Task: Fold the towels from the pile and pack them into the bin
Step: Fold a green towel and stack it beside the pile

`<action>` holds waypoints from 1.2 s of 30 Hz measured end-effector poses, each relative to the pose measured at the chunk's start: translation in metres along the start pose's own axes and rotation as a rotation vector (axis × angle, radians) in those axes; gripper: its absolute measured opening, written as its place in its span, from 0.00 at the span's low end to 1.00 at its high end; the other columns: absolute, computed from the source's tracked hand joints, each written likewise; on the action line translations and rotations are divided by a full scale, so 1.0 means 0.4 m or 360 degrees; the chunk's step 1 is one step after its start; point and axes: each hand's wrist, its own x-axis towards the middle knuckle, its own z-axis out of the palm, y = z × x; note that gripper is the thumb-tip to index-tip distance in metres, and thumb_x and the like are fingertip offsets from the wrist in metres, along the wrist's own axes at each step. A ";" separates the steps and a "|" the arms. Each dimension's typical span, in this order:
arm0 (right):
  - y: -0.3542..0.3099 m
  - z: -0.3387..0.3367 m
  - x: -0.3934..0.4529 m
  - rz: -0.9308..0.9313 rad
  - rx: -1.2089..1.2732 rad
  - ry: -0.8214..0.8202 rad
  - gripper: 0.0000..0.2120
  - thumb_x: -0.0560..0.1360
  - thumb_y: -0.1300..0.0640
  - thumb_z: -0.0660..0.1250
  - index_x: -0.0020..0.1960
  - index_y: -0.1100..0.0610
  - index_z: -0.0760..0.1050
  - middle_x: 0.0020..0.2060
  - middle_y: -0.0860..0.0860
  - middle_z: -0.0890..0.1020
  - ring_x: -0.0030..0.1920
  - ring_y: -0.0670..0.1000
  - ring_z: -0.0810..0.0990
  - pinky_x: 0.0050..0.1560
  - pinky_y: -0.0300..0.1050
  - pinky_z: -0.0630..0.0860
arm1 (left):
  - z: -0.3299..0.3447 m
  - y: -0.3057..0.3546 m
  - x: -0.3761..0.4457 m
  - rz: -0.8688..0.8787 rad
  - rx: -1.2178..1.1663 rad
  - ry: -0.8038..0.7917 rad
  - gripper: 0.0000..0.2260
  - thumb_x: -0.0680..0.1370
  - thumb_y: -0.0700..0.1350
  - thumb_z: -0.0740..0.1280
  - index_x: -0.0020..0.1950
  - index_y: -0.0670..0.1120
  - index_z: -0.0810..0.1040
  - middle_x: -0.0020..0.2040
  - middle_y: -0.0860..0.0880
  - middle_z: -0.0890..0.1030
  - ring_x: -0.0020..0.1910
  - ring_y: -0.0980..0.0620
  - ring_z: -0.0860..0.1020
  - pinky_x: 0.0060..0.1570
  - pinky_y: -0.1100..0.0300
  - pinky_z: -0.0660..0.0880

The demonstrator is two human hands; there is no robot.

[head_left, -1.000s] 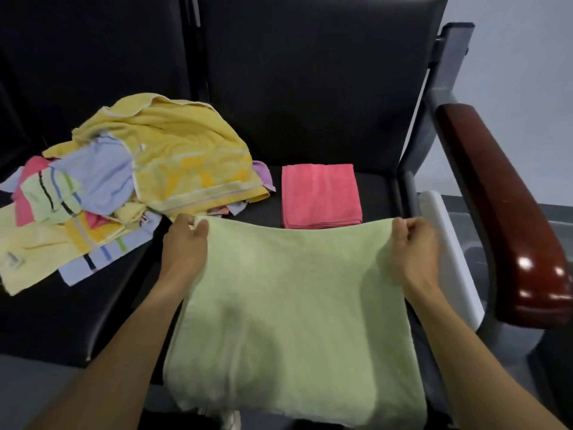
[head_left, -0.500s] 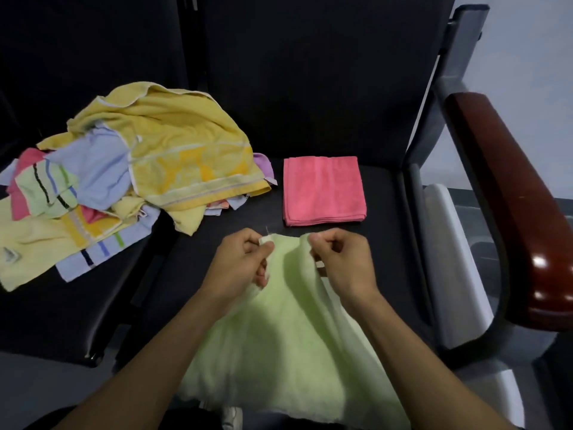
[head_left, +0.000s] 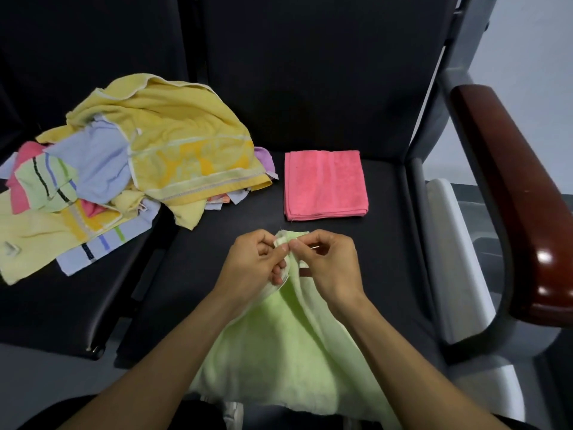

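A light green towel (head_left: 288, 349) hangs from my two hands over the front of the black seat (head_left: 387, 243). My left hand (head_left: 251, 265) and my right hand (head_left: 328, 265) pinch its upper corners together, fingertips nearly touching. A folded pink towel (head_left: 325, 184) lies flat on the seat just beyond my hands. The pile of unfolded towels (head_left: 124, 169), yellow, lilac, pink and striped, sits to the left across two seats. A white bin (head_left: 449, 243) shows partly at the right, below the armrest.
A dark red armrest (head_left: 511, 187) on a grey frame rises at the right between the seat and the bin. Black seat backs stand behind the towels. A second black seat (head_left: 62, 311) lies at the left under the pile.
My hands have come together from a wide spread, bringing the green towel's two top corners to meet. The towel now hangs doubled and narrower.
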 end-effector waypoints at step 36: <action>0.065 -0.003 0.083 -0.0017 -0.1054 -0.0532 0.09 0.76 0.63 0.67 0.50 0.51 0.71 0.39 0.50 0.78 0.40 0.52 0.77 0.43 0.48 0.75 | -0.013 0.004 -0.035 0.0078 0.0645 0.0101 0.09 0.77 0.41 0.71 0.43 0.41 0.72 0.29 0.44 0.81 0.26 0.50 0.79 0.31 0.56 0.74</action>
